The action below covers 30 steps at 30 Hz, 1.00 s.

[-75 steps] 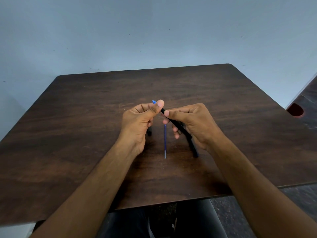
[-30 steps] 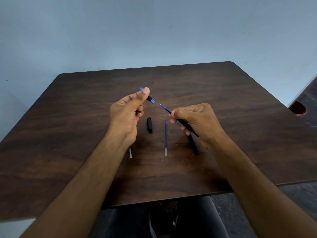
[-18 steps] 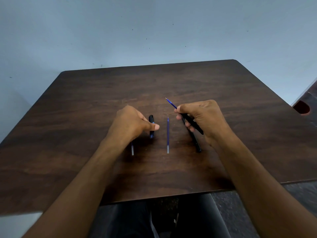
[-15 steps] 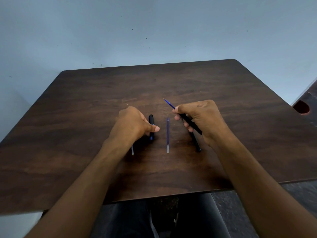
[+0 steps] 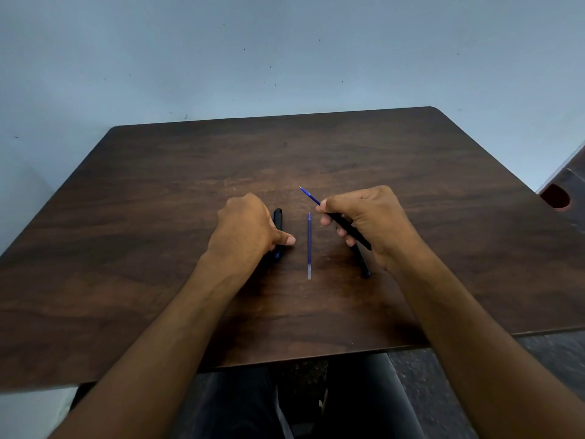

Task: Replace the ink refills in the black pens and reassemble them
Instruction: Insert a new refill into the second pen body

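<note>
Holding: right hand (image 5: 373,223) clamped on pen barrel (image 5: 348,228), old refill (image 5: 308,195) protruding toward 10 o'clock.
Left hand (image 5: 250,232): grip unclear, by cap (image 5: 278,217).
Remaining: swap in spare refill (image 5: 309,245), reassemble.

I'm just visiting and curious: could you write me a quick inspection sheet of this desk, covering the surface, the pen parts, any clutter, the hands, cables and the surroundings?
Surface: dark wood-grain table, bare apart from the pen parts.
Job's things: loose blue refill lying flat between the hands; black pen barrel with a blue refill tip sticking out; black pen piece on the table; second black pen lying under the right hand.
Clutter: nothing seen.
Hands: left hand resting on the table at the black pen piece, grip hidden; right hand raised, holding the barrel.
Cables: nothing seen.
Surroundings: plain pale wall; another desk's edge at far right.
</note>
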Tool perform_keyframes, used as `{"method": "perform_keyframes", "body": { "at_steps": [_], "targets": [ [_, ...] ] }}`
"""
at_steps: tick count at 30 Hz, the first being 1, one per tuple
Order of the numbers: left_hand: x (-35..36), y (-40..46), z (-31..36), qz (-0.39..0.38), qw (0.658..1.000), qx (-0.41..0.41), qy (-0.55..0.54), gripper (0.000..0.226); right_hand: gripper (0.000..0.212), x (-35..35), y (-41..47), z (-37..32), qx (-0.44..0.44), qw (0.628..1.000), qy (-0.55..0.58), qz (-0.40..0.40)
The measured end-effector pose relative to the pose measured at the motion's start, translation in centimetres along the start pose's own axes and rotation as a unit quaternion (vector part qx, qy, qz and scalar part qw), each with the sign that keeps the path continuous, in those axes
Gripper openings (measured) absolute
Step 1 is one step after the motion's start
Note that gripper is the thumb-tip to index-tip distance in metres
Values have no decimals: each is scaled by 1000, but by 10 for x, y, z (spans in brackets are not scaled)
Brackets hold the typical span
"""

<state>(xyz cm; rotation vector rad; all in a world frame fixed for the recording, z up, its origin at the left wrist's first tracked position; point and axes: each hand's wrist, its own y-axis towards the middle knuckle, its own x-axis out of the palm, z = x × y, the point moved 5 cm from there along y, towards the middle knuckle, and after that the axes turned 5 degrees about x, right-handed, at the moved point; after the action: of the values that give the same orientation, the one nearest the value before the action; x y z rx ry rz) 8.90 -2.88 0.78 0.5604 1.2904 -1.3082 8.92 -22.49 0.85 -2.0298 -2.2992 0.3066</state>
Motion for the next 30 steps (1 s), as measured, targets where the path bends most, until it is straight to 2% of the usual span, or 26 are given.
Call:
{"method": "perform_keyframes", "body": {
  "at_steps": [10,13,14,16,17,19,23,26,28,30],
  "targets": [
    [-4,0,0,-6,1000,-1,-6,45,16,-1,-2,-1,1,1000,-2,-8],
    [-11,-7,-2,49,997,40,-53,41,16,-2,-2,-1,3,1000,-1,-9],
    [-13,-10,-1,86,989,81,-93,34,16,-1,-3,-1,3,1000,-1,-10],
    [-16,-22,0,159,948,173,-212,20,16,0,-3,-1,3,1000,5,-12],
    [-15,-27,1,173,924,206,-273,14,15,1,-4,-2,4,1000,11,-14],
    [-10,-32,5,151,883,241,-374,9,15,2,-5,-3,4,1000,20,-18],
    [-2,-32,12,103,834,235,-488,11,14,6,-8,-7,-5,999,35,-25],
    [4,-31,13,54,810,207,-546,25,14,5,-9,-7,-1,999,41,-25],
    [6,-31,13,42,797,194,-570,33,14,4,-9,-6,4,999,41,-28],
    [6,-29,12,45,793,184,-580,32,14,4,-9,-5,11,999,37,-31]
  ]
}}
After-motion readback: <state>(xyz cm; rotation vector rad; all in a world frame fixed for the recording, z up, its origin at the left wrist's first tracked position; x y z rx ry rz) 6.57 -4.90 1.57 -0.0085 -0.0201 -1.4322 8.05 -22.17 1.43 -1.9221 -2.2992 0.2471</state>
